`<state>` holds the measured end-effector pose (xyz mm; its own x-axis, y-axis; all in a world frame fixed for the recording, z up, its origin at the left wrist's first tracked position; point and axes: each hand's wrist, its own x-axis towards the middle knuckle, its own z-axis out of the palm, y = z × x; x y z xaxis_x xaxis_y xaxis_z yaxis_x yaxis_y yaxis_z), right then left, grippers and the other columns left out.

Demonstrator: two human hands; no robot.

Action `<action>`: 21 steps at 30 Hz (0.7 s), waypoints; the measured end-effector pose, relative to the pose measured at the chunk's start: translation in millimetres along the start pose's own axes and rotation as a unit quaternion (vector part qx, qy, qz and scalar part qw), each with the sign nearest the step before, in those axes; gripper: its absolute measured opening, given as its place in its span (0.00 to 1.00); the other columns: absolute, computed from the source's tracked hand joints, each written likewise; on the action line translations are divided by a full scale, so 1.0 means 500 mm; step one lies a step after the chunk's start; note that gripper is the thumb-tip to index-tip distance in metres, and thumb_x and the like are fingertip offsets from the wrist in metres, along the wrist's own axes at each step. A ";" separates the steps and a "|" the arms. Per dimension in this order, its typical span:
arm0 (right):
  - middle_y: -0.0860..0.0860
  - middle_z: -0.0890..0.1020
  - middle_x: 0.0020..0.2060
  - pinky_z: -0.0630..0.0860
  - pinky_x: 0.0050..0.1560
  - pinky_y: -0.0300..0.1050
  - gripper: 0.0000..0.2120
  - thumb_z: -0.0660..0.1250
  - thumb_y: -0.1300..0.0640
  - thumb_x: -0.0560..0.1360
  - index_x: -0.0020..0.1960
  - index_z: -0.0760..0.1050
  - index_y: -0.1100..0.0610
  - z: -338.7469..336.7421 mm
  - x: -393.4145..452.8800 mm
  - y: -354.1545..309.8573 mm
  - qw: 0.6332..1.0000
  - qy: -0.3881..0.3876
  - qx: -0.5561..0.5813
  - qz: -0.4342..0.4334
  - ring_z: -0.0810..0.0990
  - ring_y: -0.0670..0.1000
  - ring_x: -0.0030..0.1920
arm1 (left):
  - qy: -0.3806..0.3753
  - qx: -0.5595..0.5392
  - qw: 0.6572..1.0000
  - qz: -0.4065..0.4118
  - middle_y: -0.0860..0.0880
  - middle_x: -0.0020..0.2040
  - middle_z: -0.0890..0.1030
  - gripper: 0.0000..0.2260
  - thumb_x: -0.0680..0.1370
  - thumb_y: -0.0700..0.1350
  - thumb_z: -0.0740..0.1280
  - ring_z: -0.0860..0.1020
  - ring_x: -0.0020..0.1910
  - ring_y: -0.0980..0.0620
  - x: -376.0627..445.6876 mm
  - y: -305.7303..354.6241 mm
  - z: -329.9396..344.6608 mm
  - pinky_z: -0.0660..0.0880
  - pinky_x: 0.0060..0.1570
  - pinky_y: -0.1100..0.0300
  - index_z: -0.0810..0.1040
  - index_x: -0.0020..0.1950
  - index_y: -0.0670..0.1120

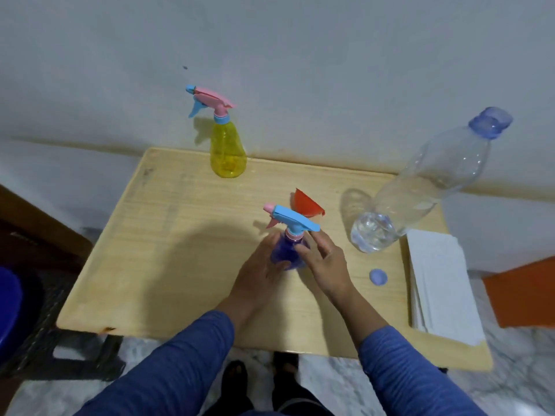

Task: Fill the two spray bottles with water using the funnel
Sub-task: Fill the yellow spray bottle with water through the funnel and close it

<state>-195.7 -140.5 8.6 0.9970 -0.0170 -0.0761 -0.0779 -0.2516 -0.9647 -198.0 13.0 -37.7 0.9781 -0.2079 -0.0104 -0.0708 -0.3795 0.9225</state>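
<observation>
A purple spray bottle (289, 253) with a blue and pink trigger head stands mid-table. My left hand (259, 274) wraps around its body. My right hand (322, 259) touches the bottle near its collar with fingers spread, not clearly gripping. Just behind the bottle an orange funnel (307, 203) lies on its side. A yellow spray bottle (226, 151) with a pink and blue head stands at the table's far edge. At the right stands a large clear water bottle (420, 187), uncapped, with a little water at the bottom. Its blue cap (378, 277) lies on the table.
The wooden table (156, 250) stands against a grey wall. A stack of white paper towels (441, 283) lies on its right edge. An orange object (525, 295) sits to the right of the table and a dark blue thing (12, 310) at the far left.
</observation>
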 end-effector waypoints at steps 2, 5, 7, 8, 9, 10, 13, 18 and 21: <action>0.48 0.75 0.64 0.64 0.66 0.35 0.23 0.71 0.55 0.71 0.66 0.73 0.53 0.012 -0.019 0.028 0.998 0.030 -0.056 0.000 0.70 0.42 0.65 | -0.009 -0.004 1.000 -0.004 0.61 0.64 0.72 0.23 0.77 0.50 0.66 0.71 0.59 0.67 0.003 0.006 -0.006 0.65 0.52 0.78 0.65 0.71 0.52; 0.51 0.72 0.68 0.61 0.66 0.28 0.23 0.71 0.60 0.72 0.67 0.72 0.54 0.036 -0.037 0.048 0.995 0.069 -0.071 0.014 0.67 0.45 0.69 | -0.019 0.019 1.000 0.007 0.60 0.65 0.71 0.21 0.77 0.50 0.65 0.70 0.59 0.71 0.003 0.008 -0.015 0.62 0.52 0.81 0.65 0.69 0.53; 0.51 0.73 0.67 0.61 0.63 0.22 0.23 0.70 0.62 0.72 0.66 0.72 0.53 0.051 -0.041 0.048 0.994 0.093 -0.050 0.023 0.68 0.46 0.69 | -0.023 0.041 0.999 -0.005 0.55 0.66 0.73 0.25 0.76 0.56 0.64 0.74 0.56 0.65 0.009 -0.002 -0.019 0.63 0.49 0.81 0.65 0.72 0.53; 0.51 0.73 0.67 0.61 0.61 0.21 0.23 0.70 0.63 0.72 0.66 0.72 0.53 0.056 -0.041 0.047 0.993 0.107 -0.038 0.029 0.69 0.46 0.68 | -0.023 0.047 0.998 -0.016 0.53 0.63 0.76 0.25 0.76 0.58 0.64 0.75 0.51 0.64 0.013 -0.004 -0.019 0.64 0.46 0.81 0.65 0.72 0.54; 0.52 0.73 0.67 0.61 0.60 0.19 0.23 0.70 0.64 0.72 0.65 0.73 0.54 0.061 -0.041 0.044 0.992 0.120 -0.026 0.034 0.69 0.45 0.68 | -0.025 0.057 0.998 -0.027 0.51 0.61 0.77 0.25 0.75 0.59 0.64 0.75 0.49 0.62 0.017 -0.009 -0.019 0.64 0.43 0.81 0.65 0.71 0.55; 0.52 0.73 0.67 0.62 0.58 0.18 0.22 0.70 0.65 0.72 0.65 0.74 0.55 0.065 -0.040 0.042 0.990 0.132 -0.014 0.040 0.69 0.45 0.67 | -0.022 0.057 0.998 -0.028 0.51 0.60 0.78 0.25 0.75 0.59 0.64 0.76 0.49 0.60 0.019 -0.008 -0.019 0.65 0.43 0.80 0.66 0.71 0.56; 0.53 0.74 0.66 0.62 0.55 0.17 0.20 0.70 0.65 0.72 0.63 0.75 0.56 0.078 -0.035 0.024 0.987 0.152 0.026 0.051 0.70 0.41 0.63 | 0.008 0.007 0.999 -0.044 0.52 0.64 0.76 0.28 0.70 0.52 0.64 0.77 0.57 0.56 0.018 0.001 -0.026 0.69 0.54 0.72 0.67 0.71 0.54; 0.53 0.74 0.66 0.66 0.59 0.22 0.20 0.70 0.65 0.72 0.63 0.75 0.55 0.086 0.004 -0.024 0.985 0.162 0.059 0.026 0.71 0.41 0.64 | 0.087 -0.073 0.993 -0.015 0.56 0.67 0.69 0.23 0.75 0.38 0.68 0.68 0.68 0.57 0.039 0.039 -0.050 0.66 0.65 0.69 0.69 0.70 0.48; 0.51 0.75 0.66 0.67 0.64 0.30 0.20 0.70 0.63 0.73 0.64 0.75 0.53 0.079 0.050 -0.056 0.987 0.155 0.039 -0.002 0.72 0.43 0.65 | 0.102 -0.090 0.991 0.005 0.54 0.66 0.69 0.22 0.76 0.37 0.67 0.68 0.64 0.65 0.078 0.068 -0.073 0.63 0.56 0.81 0.69 0.70 0.45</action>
<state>-168.6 -95.5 23.9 0.9493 -0.3143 -0.0031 -0.0620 -0.1777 -0.9821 -155.4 24.7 7.5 0.9980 -0.0166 0.0605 -0.0627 -0.2073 0.9763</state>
